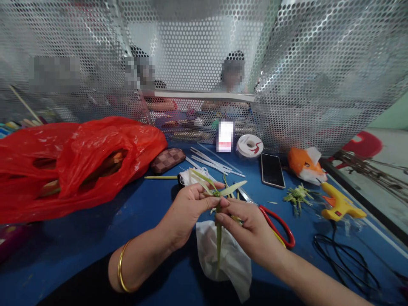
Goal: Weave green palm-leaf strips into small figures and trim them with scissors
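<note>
Between my two hands is a small plant piece of narrow green leaves [219, 244], with several blades fanning out and one long blade hanging straight down. My left hand [188, 204] pinches its centre from the left, thumb and forefinger closed. From the right, my right hand [247, 221] grips the top of the hanging blade between thumb and fingers. Beneath the hands lies a crumpled white tissue [226, 259]. Red-handled scissors [283, 231] lie partly hidden behind my right hand. A bundle of white string [200, 175] sits just beyond my left hand.
At left bulges a red plastic bag [95, 165], near a checkered pouch [168, 160]. Thin white strips [216, 163], a ribbon spool [250, 145] and a phone [272, 170] lie ahead. Right are plant clippings [298, 196], a tissue pack [304, 163] and a corded yellow glue gun [341, 204].
</note>
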`<state>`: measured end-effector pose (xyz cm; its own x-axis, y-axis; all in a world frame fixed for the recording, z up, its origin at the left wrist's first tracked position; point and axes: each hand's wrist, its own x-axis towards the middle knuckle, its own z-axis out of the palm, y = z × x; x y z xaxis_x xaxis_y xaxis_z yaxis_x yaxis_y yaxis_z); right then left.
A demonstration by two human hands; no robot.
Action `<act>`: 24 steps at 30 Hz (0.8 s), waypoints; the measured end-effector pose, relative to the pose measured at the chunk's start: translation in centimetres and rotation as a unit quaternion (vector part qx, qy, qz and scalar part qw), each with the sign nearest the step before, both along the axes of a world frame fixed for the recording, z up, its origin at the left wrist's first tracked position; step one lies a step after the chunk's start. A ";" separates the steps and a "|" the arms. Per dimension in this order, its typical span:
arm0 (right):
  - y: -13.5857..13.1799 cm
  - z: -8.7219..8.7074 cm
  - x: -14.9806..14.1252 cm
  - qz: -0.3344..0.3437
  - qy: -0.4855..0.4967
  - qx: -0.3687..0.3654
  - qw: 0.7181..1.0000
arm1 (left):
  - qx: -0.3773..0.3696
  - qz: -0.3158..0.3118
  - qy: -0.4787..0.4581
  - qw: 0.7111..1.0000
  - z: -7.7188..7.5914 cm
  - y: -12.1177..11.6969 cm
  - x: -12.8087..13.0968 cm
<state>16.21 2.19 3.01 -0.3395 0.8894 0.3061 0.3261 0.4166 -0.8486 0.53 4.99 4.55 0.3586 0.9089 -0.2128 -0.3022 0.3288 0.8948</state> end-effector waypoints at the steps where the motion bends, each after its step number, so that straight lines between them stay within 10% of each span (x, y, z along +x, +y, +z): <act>1: -0.1 0.1 0.1 -0.002 -0.012 0.004 1.000 | -0.002 -0.001 -0.001 1.000 0.0 0.1 0.0; 8: 0.1 2.2 2.6 -0.150 -0.043 0.124 0.980 | 0.005 -0.083 0.029 0.996 0.8 0.0 -0.2; 12: 1.2 2.3 2.7 -0.084 0.044 -0.094 0.991 | -0.007 -0.147 0.052 0.988 0.8 -0.6 0.0; 15: 1.5 1.6 2.1 -0.040 0.197 -0.256 0.946 | 0.003 -0.168 0.070 0.983 0.5 -0.7 0.0; 24: 1.3 0.2 1.0 -0.062 0.283 -0.240 0.926 | -0.005 -0.146 0.136 0.980 -0.7 -0.7 0.3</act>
<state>17.25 3.49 3.25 -0.1324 0.9905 -0.0375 -0.2078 -0.0648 -0.9760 0.80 4.33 3.86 0.5325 0.7730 -0.3449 0.0547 0.3752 0.9253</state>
